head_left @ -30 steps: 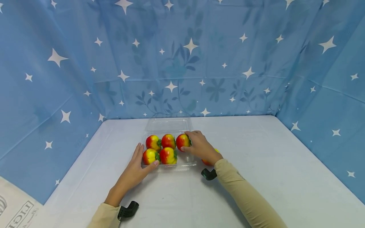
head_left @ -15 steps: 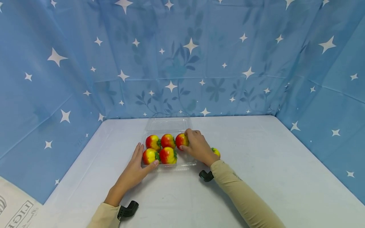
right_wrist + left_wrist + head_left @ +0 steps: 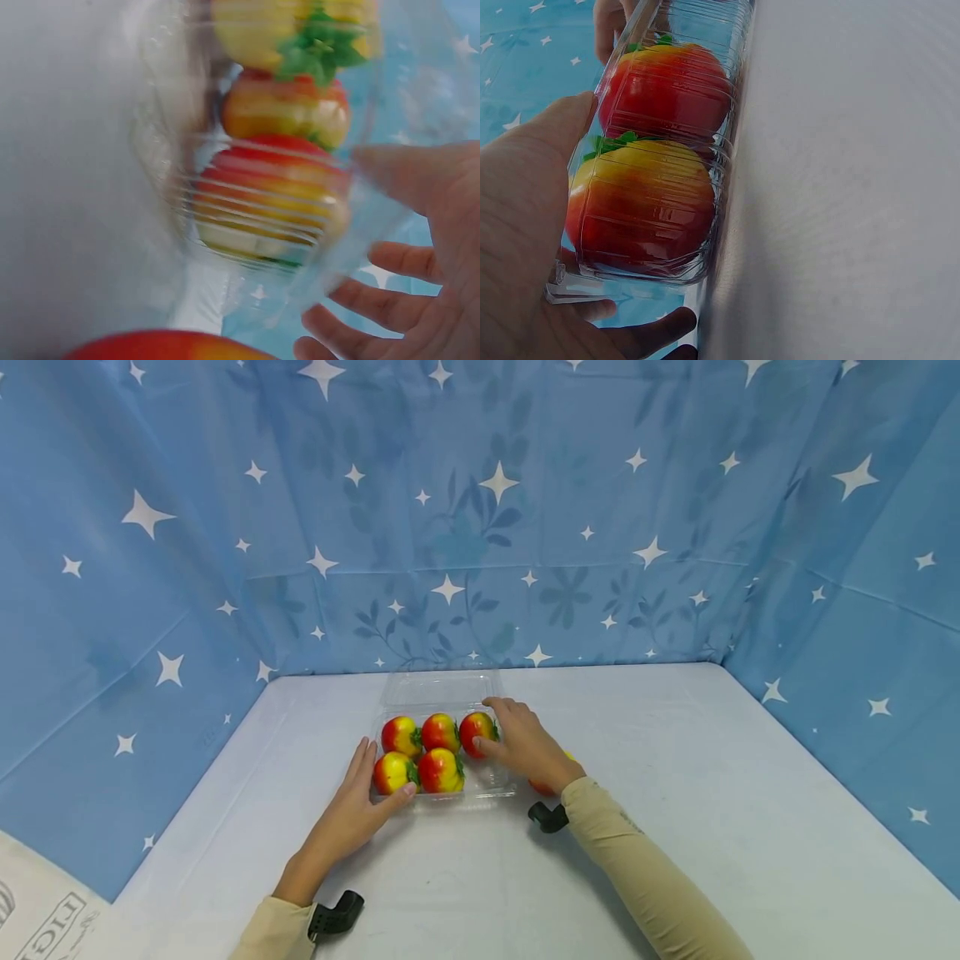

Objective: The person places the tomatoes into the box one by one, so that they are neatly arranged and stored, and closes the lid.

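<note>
A clear plastic clamshell box (image 3: 492, 793) stands on the table, holding several red-and-yellow fruits with green leafy caps. Two of them (image 3: 641, 206) show through its wall in the left wrist view. My left hand (image 3: 358, 814) rests against the box's front left corner, fingers straight along the side and thumb at the front rim. At the back right, my right hand (image 3: 531, 747) is over the box with spread fingers around the rear right fruit (image 3: 474, 737). In the right wrist view its thumb is near that fruit. The front right space of the box holds no fruit.
Another such fruit (image 3: 543, 788) lies on the table right of the box, mostly hidden under my right wrist. The lid (image 3: 442, 689) lies folded back toward the blue star-patterned curtain (image 3: 480, 527). A printed pale cloth (image 3: 45, 902) is at the lower left.
My right hand moved slightly left with the rear right fruit, then its fingers loosened and the hand drew back right. The left hand stays at the box.
</note>
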Demonstrator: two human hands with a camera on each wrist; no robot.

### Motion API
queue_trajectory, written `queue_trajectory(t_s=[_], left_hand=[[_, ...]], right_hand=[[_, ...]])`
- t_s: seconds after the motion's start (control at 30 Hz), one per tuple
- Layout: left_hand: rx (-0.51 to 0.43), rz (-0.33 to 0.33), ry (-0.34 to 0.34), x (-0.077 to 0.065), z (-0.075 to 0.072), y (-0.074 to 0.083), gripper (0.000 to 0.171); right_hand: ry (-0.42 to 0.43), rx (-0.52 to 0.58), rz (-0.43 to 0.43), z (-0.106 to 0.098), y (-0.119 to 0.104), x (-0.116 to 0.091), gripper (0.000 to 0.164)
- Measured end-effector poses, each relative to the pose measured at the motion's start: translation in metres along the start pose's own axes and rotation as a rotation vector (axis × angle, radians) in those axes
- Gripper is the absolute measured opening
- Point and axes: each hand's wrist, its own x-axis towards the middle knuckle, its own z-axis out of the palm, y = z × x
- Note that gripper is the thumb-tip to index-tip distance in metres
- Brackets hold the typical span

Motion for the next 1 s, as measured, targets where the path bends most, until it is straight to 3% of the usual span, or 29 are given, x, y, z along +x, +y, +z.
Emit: queue_trajectory(t_s=[0.27,0.43,0.77,1.0], left_hand=[[0.019,-0.020,0.009,-0.005,-0.004,-0.002,0.115],[0.013,-0.010,0.010,-0.001,-0.001,-0.001,0.116],[0.010,-0.006,0.010,0.001,0.003,-0.001,0.116],[0.008,-0.011,0.009,0.001,0.002,-0.001,0.116]], right_hand=[[-0.008,0.114,0.001,-0.009,0.002,-0.001,0.070],[0.018,0.124,0.003,-0.016,0.007,-0.007,0.066],[-0.040,0.180,0.006,-0.033,0.020,-0.027,0.061],[-0.116,0.158,0.003,-0.047,0.044,-0.043,0.064]])
